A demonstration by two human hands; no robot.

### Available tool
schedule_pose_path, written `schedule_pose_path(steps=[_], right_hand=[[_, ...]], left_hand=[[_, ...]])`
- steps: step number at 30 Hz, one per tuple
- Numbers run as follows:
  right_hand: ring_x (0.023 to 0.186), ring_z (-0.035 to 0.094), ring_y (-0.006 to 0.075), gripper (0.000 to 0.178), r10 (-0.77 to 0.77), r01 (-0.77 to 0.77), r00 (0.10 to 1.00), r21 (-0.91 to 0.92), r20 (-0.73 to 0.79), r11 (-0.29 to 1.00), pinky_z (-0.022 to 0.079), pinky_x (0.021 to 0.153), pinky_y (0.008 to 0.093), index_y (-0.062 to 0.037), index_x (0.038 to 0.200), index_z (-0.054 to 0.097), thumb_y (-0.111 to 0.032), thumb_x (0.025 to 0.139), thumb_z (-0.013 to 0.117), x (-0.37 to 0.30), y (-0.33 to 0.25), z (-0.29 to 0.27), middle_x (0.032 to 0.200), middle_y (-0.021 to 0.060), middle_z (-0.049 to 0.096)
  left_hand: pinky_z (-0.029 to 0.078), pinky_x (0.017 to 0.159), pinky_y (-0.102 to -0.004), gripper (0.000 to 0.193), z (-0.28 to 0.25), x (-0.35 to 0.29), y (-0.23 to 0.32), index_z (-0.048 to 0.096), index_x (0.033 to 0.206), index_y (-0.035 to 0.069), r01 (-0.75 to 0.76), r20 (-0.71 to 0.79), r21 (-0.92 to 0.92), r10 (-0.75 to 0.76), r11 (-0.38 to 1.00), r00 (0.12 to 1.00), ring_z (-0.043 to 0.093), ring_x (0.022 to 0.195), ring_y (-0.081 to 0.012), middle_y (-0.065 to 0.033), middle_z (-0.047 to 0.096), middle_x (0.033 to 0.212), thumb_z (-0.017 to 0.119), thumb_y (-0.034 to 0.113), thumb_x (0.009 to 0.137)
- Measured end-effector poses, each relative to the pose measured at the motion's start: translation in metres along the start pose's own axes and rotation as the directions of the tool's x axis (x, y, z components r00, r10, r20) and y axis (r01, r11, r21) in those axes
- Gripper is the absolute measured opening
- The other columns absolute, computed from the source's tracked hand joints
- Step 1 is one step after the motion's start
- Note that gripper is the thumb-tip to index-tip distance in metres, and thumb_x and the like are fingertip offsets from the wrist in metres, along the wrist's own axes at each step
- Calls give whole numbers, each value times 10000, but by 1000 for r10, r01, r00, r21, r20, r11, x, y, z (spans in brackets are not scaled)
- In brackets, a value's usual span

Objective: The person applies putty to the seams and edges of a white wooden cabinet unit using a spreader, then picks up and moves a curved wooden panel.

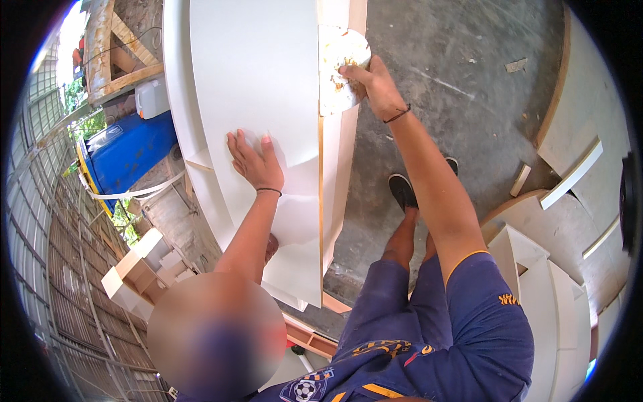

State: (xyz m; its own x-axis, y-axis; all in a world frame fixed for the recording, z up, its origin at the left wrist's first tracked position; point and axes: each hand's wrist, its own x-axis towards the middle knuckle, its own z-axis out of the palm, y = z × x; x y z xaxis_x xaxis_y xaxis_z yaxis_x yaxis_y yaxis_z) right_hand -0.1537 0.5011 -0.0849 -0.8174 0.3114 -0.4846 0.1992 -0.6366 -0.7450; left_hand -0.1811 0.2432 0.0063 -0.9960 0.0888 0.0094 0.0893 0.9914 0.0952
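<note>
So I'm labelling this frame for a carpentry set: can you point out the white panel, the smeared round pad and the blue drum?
white panel point(258, 74), head view, on its bare flat face.
smeared round pad point(338, 57), head view, on its stained middle.
blue drum point(130, 151), head view, on its side wall.

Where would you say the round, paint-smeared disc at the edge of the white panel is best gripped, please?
Take the disc by its rim on the side overhanging the floor, coming from the right, as the right hand does. That edge is free, while its left part lies against the white panel, which the left hand presses flat.
</note>
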Motion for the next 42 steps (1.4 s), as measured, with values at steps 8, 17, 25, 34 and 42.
schedule_pose_path(steps=[8, 17, 25, 34, 42], right_hand=[[695, 569, 174, 603, -115, 100, 981, -104, -158, 990, 476, 568, 290, 125, 1077, 421, -252, 748, 757, 24, 6, -22, 916, 155, 575], [679, 553, 178, 562, -56, 56, 998, 13, -14, 998, 454, 580, 301, 122, 1036, 488, -290, 735, 723, 41, -38, -8, 829, 128, 583], [945, 629, 268, 646, 93, -85, 972, 47, -216, 995, 513, 830, 345, 122, 1231, 446, -153, 739, 761, 15, -30, -32, 1033, 203, 617], [913, 573, 187, 521, 244, -77, 963, 757, -112, 649, 480, 675, 288, 4, 1310, 428, -328, 930, 558, -52, -20, -127, 1142, 106, 584], [1248, 434, 252, 508, 100, -79, 995, 775, 20, 627, 424, 958, 412, -33, 1287, 457, -344, 905, 580, -66, -76, -89, 1315, 90, 494]], left_hand=[[104, 1111, -516, 617, 2, 3, 3, 307, 1416, 69, -25, 10, -21, 25, 999, 1000, 171, 1416, -288, -117, 200, 1528, 432, 437, 937], [107, 1107, -528, 632, 0, -2, 2, 303, 1419, 60, -25, 5, -4, 25, 1000, 1000, 173, 1417, -289, -121, 196, 1531, 430, 442, 933], [47, 1126, -539, 677, -7, -2, -8, 251, 1444, 107, 53, 74, 9, -53, 999, 996, 89, 1440, -268, -90, 132, 1550, 490, 441, 905], [81, 1113, -580, 679, 7, 1, -5, 292, 1416, 83, 2, 49, 11, -2, 1000, 999, 112, 1434, -290, -108, 169, 1538, 507, 455, 891], [97, 1081, -609, 678, 10, -8, -13, 266, 1439, 107, -56, 9, 27, 56, 998, 998, 132, 1427, -324, -128, 189, 1534, 513, 428, 897]])
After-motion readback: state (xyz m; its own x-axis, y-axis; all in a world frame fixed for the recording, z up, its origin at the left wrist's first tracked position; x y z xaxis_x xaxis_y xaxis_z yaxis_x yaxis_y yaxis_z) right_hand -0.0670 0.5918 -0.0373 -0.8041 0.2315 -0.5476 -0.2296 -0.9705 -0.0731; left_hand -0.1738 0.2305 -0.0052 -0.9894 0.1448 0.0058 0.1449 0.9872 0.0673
